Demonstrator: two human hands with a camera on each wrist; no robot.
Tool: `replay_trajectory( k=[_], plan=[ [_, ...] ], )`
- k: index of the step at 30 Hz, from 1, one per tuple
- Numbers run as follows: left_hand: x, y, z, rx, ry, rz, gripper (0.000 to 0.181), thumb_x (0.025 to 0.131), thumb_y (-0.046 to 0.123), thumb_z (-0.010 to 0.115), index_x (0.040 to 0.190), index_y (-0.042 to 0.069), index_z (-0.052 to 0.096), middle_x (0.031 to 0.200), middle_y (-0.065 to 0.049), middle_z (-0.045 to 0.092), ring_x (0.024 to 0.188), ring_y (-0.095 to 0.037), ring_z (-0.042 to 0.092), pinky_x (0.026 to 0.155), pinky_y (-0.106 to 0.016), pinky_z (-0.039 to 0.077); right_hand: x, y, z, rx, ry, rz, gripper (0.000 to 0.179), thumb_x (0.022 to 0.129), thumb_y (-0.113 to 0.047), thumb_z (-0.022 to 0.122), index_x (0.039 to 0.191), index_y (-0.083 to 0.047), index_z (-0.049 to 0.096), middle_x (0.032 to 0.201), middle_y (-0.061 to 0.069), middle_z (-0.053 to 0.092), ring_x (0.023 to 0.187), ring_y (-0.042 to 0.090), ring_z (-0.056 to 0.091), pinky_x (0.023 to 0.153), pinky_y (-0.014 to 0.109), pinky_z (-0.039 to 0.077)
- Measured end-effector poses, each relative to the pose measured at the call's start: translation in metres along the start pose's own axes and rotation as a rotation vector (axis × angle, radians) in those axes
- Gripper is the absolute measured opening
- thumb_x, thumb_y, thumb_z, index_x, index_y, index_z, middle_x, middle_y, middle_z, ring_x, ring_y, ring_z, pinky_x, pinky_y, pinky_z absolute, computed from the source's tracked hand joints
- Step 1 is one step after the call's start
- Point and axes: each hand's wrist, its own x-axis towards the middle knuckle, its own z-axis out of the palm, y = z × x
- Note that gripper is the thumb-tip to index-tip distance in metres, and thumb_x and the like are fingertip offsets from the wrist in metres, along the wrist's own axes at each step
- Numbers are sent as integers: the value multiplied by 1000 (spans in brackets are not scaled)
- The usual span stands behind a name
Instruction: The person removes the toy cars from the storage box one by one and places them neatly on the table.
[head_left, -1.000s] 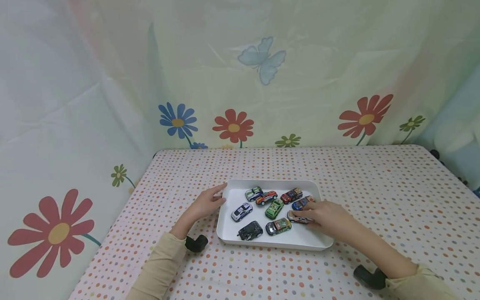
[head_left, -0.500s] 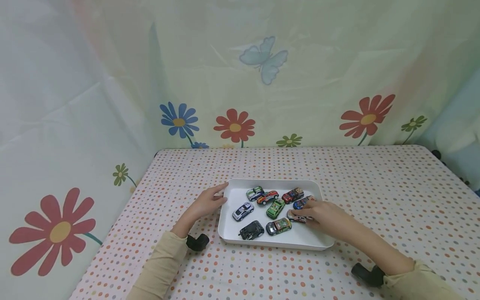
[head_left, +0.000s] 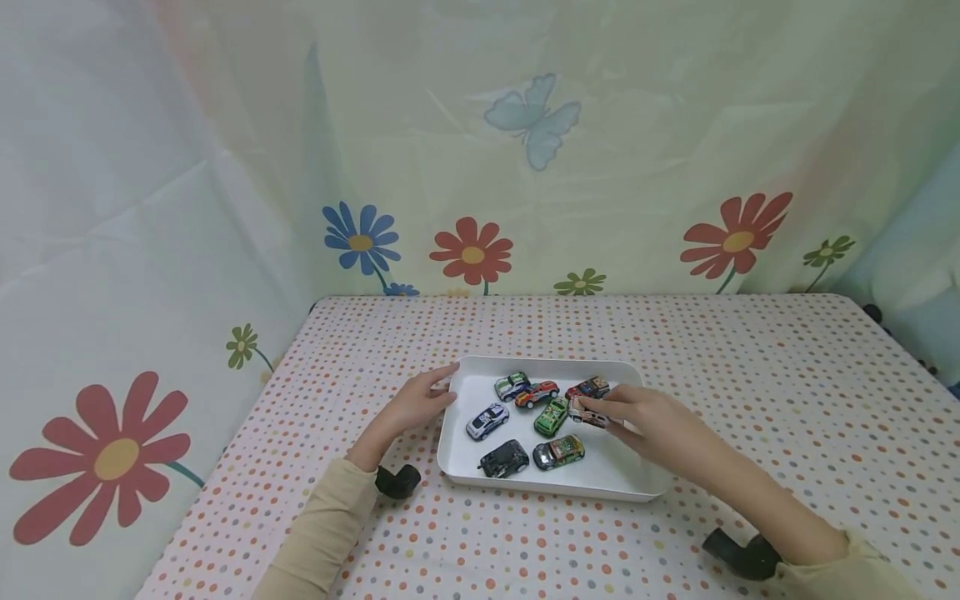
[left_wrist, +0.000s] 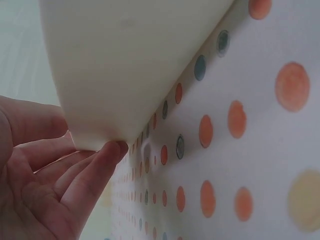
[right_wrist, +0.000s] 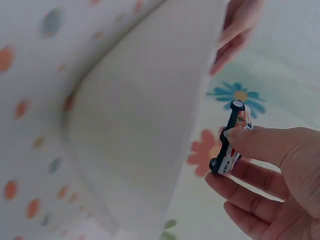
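A white tray (head_left: 551, 489) with several small toy cars stands on the table. My left hand (head_left: 412, 403) lies at its left end, fingers touching the outer wall near the far corner; the left wrist view shows the fingertips against the tray wall (left_wrist: 125, 65). My right hand (head_left: 663, 425) pinches a white-and-orange toy car (right_wrist: 235, 137) between thumb and fingers, raised above the tray floor. Close to it lie a green car (head_left: 551, 417) and a dark red car (head_left: 587, 387). The blue car is hidden behind the right hand.
Other cars in the tray are a black one (head_left: 504, 458), a black-green one (head_left: 558, 452), a white one (head_left: 487, 421), a red-orange one (head_left: 537, 393) and a green-white one (head_left: 512, 385). The dotted tablecloth (head_left: 420, 550) surrounds the tray; a flowered curtain (head_left: 637, 167) hangs behind.
My right hand has lifted the white-and-orange toy car off the tray floor and shifted it slightly left and away from me. The left hand stays at the tray's left wall.
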Motion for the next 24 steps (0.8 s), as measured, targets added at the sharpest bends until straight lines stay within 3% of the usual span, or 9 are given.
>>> replay_trajectory(
  k=[5,9,17,24],
  plan=[
    [0,2,-2,-5,-3,7,50,95,8,54,142,4,39,143,-17,37,117,-36,50,92,-40,48,8,-28,-16,42,144,-127,54,71,-1,80,121,-15,66,93,1,61,72,12,56,55,21,50],
    [0,4,-3,-7,1,9,49,95,7,54,142,4,39,143,-17,38,117,-36,50,92,-40,48,17,-52,-16,68,189,-228,52,70,-3,81,119,-14,67,92,2,61,72,12,56,55,21,49],
    [-1,4,-2,-8,0,40,49,95,6,54,141,1,39,142,-19,38,115,-38,50,91,-41,48,29,-94,-1,147,62,-288,49,76,-4,76,122,-16,65,97,0,61,79,10,55,65,21,50],
    [-2,3,0,-37,7,30,49,94,5,54,141,2,39,142,-20,37,116,-38,50,90,-40,49,29,-121,21,126,30,-323,46,78,-7,75,122,-16,65,98,-2,61,83,9,57,66,18,50]
  ],
)
